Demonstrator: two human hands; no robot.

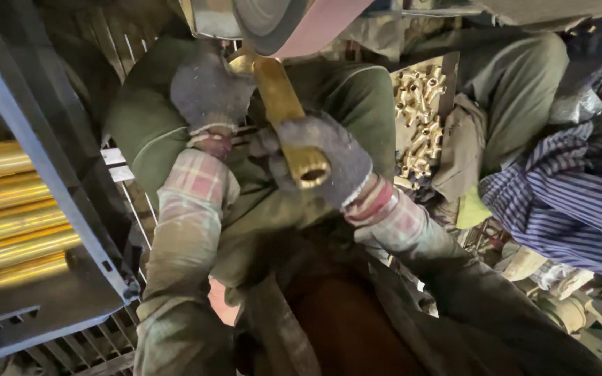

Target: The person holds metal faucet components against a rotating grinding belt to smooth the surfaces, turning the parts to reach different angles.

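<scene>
A brass fitting [288,118] is held by both gloved hands, upper centre of the view, over the lap. The left hand [207,90] is closed on the fitting's upper end, just below the belt [294,24]. The right hand [329,163] is clamped round the lower end, whose open threaded bore is turned toward the camera. The fitting is tilted, top end up-left, and its upper end is pressed to the belt or just at it; exact contact can't be told. Both gloves are grey, worn; plaid cuffs are seen at both wrists.

Approx. 5 brass bars [8,216] are stacked at left on a grey metal rack [71,202], lying lengthwise, well apart from the hands. A tray of small brass parts [419,118] is seen to the right of the hands, near the right knee. Green trousers [155,125] are seen behind the hands. A striped cloth [566,202] is seen at far right, beside the tray; whether it's on another person can't be told. A metal grate [71,348] is seen at bottom left, under the rack.
</scene>
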